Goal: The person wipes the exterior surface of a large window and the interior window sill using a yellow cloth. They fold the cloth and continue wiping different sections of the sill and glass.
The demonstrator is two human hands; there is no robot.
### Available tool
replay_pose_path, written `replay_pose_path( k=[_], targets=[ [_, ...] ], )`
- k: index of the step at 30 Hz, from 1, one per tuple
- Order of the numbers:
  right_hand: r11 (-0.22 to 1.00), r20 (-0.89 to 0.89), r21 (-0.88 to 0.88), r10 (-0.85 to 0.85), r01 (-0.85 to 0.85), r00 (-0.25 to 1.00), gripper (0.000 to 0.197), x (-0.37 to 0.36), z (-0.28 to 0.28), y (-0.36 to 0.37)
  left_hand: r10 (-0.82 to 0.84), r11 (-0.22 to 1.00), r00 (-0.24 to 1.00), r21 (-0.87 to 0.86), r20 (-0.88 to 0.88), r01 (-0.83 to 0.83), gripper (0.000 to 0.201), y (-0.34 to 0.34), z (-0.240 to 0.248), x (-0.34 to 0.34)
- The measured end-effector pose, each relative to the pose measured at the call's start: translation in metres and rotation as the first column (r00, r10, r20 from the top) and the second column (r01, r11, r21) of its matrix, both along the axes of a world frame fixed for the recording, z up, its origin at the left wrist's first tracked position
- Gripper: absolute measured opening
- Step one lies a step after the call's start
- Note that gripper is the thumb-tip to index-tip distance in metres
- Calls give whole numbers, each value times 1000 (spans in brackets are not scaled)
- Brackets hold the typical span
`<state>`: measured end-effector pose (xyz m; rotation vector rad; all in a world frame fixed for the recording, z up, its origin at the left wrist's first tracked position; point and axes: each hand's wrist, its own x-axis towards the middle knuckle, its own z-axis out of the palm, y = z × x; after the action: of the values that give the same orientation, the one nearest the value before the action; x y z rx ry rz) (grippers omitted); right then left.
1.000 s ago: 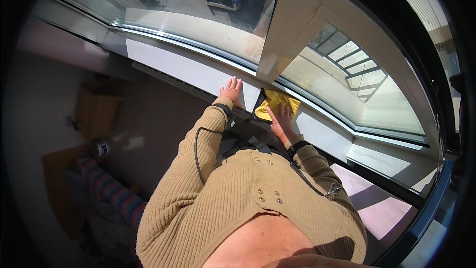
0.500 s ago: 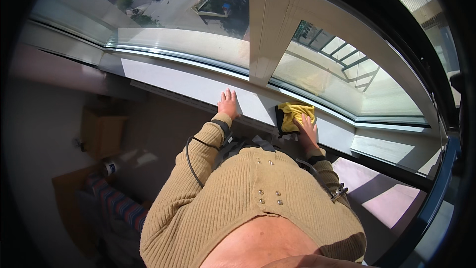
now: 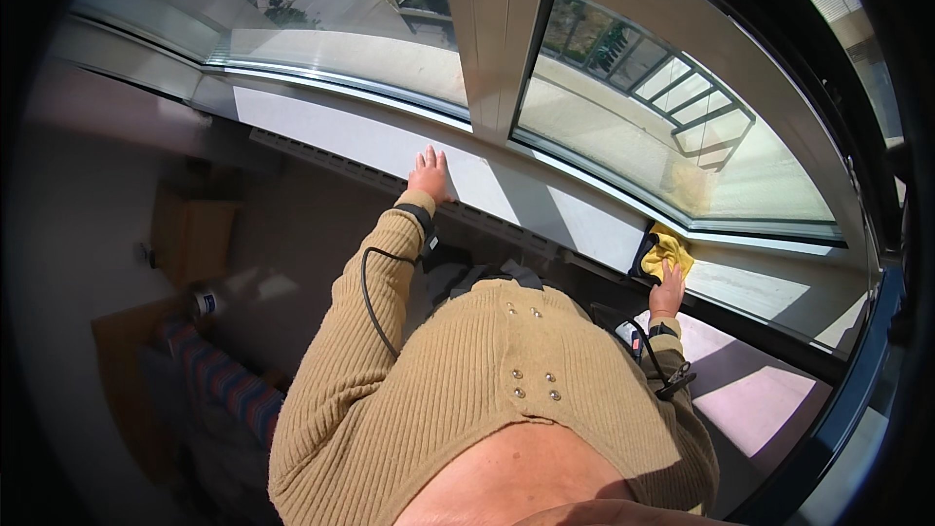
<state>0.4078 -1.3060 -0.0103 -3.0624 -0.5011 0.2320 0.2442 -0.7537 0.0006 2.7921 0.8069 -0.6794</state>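
Note:
A white window sill point(image 3: 365, 139) runs below the panes. My left hand point(image 3: 429, 177) lies on its near edge with fingers stretched out and nothing in them. Further right, my right hand point(image 3: 668, 290) holds a yellow cloth point(image 3: 668, 245) with a black border against the sill, near the lower edge of the right window. The cloth is crumpled under the fingertips, and part of it is hidden by them.
A window post point(image 3: 492, 49) stands between the left pane point(image 3: 341, 10) and the right framed window point(image 3: 623, 127). A radiator point(image 3: 321, 164) runs under the sill. At the lower left are a wooden cabinet point(image 3: 200, 234) and a striped fabric point(image 3: 219, 375). A dark blue rail point(image 3: 842, 409) curves at the right.
My right hand has slid the yellow cloth rightward along the sill, toward the corner of the right window. My left hand stays on the sill as the view shifts slightly.

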Motion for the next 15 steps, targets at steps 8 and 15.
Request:
replay_pose_path(
  k=[8,15],
  targets=[
    [995,46,-81,61,-57,997,70,-1,16,18,31,999,999,-17,37,-30,110,-2,-2,0],
    [981,-31,-49,185,-186,982,83,0,0,50,51,998,999,-44,19,-50,109,-2,-4,-1]
  ],
)
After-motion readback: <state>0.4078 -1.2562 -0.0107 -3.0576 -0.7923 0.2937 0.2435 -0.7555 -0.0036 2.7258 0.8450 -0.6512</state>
